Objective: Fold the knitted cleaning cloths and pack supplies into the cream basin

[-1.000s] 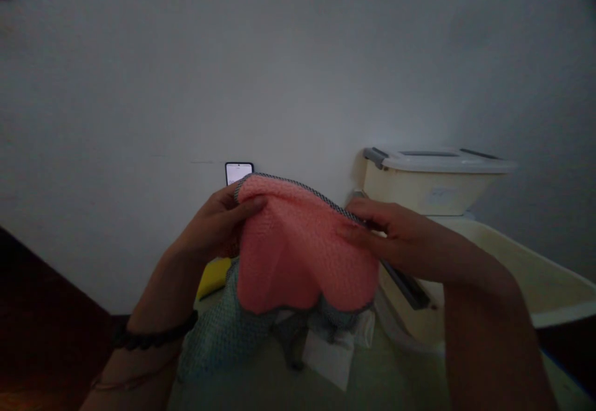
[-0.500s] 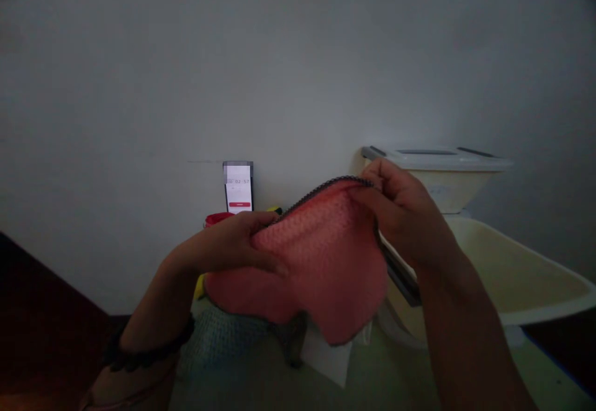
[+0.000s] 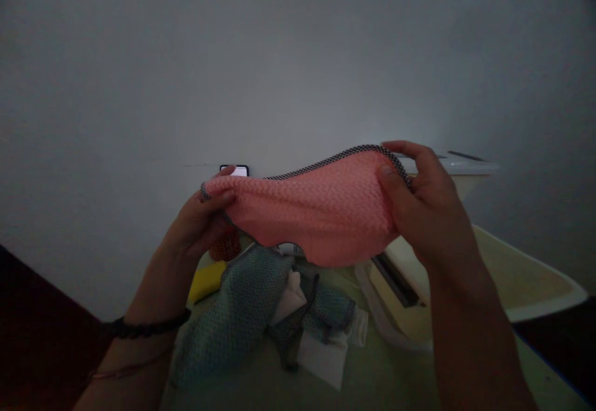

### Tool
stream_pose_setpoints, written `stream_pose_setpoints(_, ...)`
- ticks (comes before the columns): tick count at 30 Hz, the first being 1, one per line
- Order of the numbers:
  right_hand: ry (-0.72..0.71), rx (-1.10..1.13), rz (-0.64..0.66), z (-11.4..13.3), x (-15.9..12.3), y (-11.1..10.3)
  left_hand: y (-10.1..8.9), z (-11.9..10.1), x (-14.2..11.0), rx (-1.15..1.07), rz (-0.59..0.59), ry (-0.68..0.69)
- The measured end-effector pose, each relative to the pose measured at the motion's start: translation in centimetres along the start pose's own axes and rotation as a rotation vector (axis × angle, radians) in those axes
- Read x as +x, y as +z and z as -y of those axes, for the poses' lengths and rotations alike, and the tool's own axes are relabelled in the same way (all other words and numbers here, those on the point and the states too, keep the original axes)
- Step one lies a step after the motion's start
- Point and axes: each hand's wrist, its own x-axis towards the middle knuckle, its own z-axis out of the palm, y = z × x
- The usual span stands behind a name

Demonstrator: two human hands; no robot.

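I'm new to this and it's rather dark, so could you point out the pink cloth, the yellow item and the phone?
Pink cloth (image 3: 316, 206): head view, middle.
Yellow item (image 3: 207, 280): head view, upper face.
Phone (image 3: 240, 171): head view, screen top.

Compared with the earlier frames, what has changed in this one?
The hands have spread apart: the right hand has moved up and outward, the left hand outward. The pink cloth is drawn wider between them, its lower edge higher, showing more of the green cloth below. Both hands still hold the pink cloth; the yellow item looks unmoved.
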Motion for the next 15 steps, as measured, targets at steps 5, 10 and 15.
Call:
stream_pose_setpoints(5, -0.218, 0.000, 0.000, 0.7, -0.2, 0.2, 0.3, 0.2, 0.4, -0.063, -0.101, -0.136)
stream_pose_setpoints(10, -0.157, -0.063, 0.003, 0.4, 0.0, 0.2, 1.2, 0.4, 0.0, 0.348, -0.135, -0.171)
stream_pose_setpoints(15, -0.090, -0.178, 0.059, 0.5, -0.1, -0.3, 0.3, 0.6, -0.4, 0.246, 0.070, -0.321)
